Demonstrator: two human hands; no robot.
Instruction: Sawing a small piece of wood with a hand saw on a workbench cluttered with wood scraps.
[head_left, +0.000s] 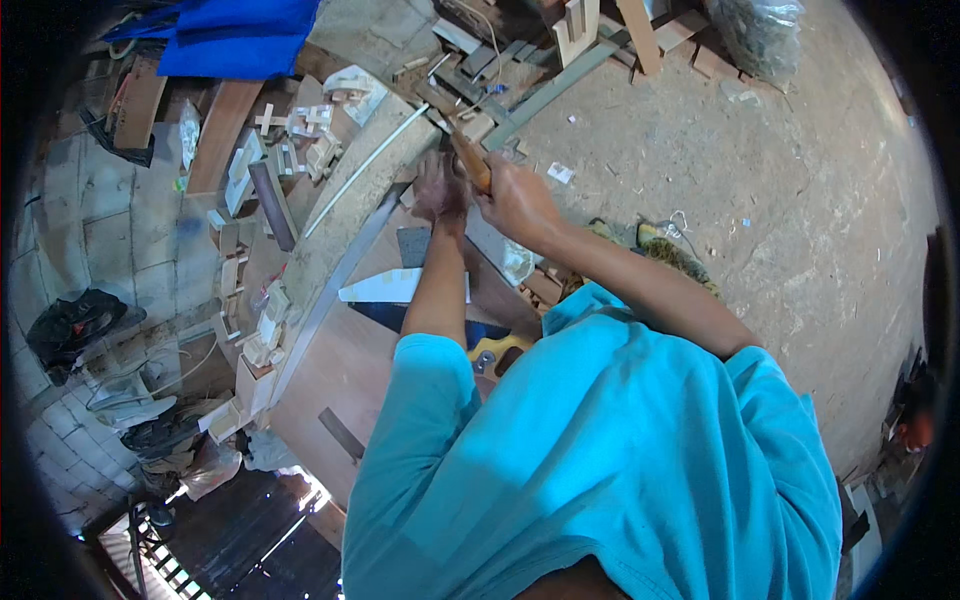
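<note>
My right hand [518,203] is closed around the thick end of a wooden-handled tool [468,158]. The tool slants up and left over the bench end; what its far end is cannot be made out. Close beside it, my left hand [440,187] is bent down at the bench with its fingers curled. Whatever lies under those fingers is hidden. Below the left hand, a grey block [411,246] rests on the bench. A white shaped piece [385,287] lies under my left forearm, next to a handsaw with a yellow handle [487,354] and a dark blue blade.
Cut wood pieces [268,325] crowd the bench's left side, by a long pale beam with a thin metal rod [365,170]. Boards [575,85] lie beyond the bench. A clear plastic bag [757,38] stands on the concrete floor [800,230]. A blue sheet [235,38] hangs far left.
</note>
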